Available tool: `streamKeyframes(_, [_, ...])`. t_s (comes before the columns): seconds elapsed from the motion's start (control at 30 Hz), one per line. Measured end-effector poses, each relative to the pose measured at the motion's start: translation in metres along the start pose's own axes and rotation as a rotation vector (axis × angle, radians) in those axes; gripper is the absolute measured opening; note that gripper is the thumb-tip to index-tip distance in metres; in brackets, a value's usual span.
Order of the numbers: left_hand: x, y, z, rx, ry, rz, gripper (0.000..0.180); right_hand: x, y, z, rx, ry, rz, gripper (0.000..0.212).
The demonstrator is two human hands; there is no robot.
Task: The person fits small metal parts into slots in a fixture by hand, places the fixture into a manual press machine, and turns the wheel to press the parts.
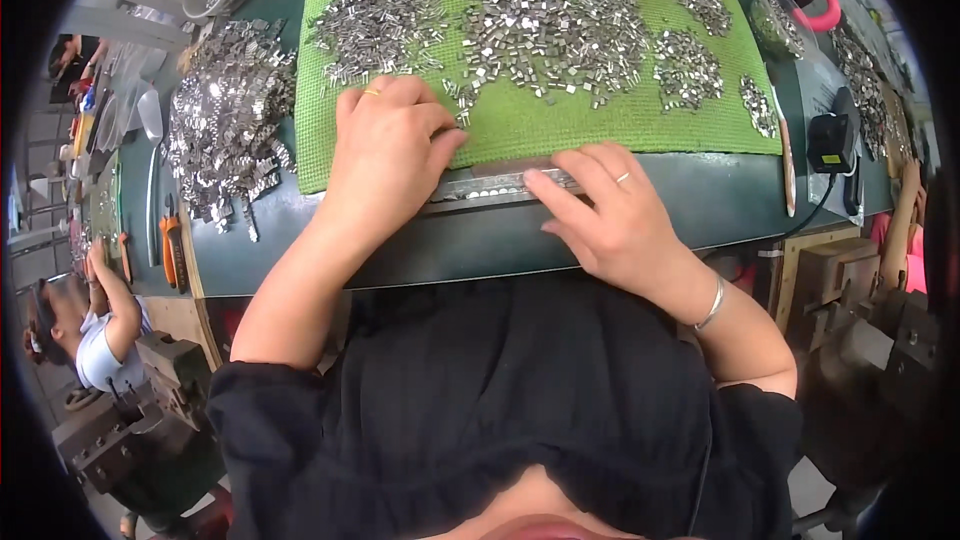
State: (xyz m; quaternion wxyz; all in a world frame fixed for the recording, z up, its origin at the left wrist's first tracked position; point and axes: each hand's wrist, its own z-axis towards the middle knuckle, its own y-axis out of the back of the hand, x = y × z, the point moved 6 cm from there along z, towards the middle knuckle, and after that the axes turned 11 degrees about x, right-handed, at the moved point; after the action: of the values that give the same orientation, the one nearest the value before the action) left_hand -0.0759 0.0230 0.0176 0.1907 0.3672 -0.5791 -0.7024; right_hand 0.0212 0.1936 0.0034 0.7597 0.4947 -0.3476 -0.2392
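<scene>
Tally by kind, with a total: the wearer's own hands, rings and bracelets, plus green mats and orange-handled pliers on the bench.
Hands: 2 (left hand, right hand)
Rings: 2 (yellow ring, silver ring)
Bracelet: 1
Green mat: 1
Orange-handled pliers: 1
Total: 7

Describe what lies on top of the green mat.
Several piles of small silvery metal pieces lie on the green mat. The left hand covers part of it, so anything beneath that hand cannot be seen.
</scene>
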Motion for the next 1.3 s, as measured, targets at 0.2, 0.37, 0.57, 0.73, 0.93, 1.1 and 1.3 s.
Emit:
streamKeyframes(0.2, [0.013,0.003,0.000,-0.026,0.039,-0.031,0.007,-0.015,0.005,-0.008,-0.108,-0.100,0.270,0.050])
streamKeyframes(0.37, [0.002,0.016,-0.007,-0.108,0.097,-0.799,0.011,-0.019,0.020,-0.005,-0.248,-0.085,0.117,0.038])
streamKeyframes(0.57, [-0.059,0.022,-0.002,-0.192,-0.150,-0.816,0.033,-0.016,0.045,0.032,-0.243,-0.095,0.723,0.007])
streamKeyframes(0.73, [-0.067,0.020,-0.002,-0.262,-0.181,-0.706,0.030,-0.016,0.038,0.033,-0.214,-0.205,0.971,0.018])
streamKeyframes(0.93, [-0.071,0.038,0.002,-0.352,-0.399,-0.521,0.018,-0.021,0.015,0.033,-0.015,-0.296,1.800,0.024])
streamKeyframes(1.1, [-0.063,0.029,0.011,-0.195,-0.305,-0.711,0.014,-0.012,0.004,0.028,0.135,-0.394,2.084,0.025])
streamKeyframes(1.3, [-0.063,0.021,-0.002,-0.105,-0.231,-0.509,0.011,-0.040,0.030,0.012,-0.213,-0.421,1.049,0.015])
